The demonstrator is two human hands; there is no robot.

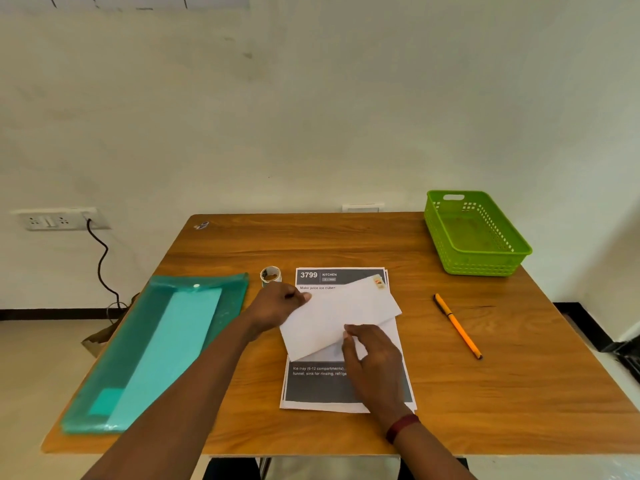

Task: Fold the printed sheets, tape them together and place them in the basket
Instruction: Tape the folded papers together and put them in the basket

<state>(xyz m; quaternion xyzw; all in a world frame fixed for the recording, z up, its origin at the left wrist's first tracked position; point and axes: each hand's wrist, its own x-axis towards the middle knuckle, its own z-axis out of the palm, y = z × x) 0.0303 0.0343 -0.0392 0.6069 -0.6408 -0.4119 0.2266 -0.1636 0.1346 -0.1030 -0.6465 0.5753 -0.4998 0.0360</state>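
Two hands pinch one folded sheet, the left hand at its far corner, the right hand at its near edge; uneven pressure could skew the crease or drag the printed sheets beneath.

You are looking at a bright picture with soft, even light, so the hands only drop small, faint shadows on the papers. A little white shine sits on the green folder near its top edge. The wide lens bends the table edges and the wall at the sides, and the corners look soft and a bit blurry.
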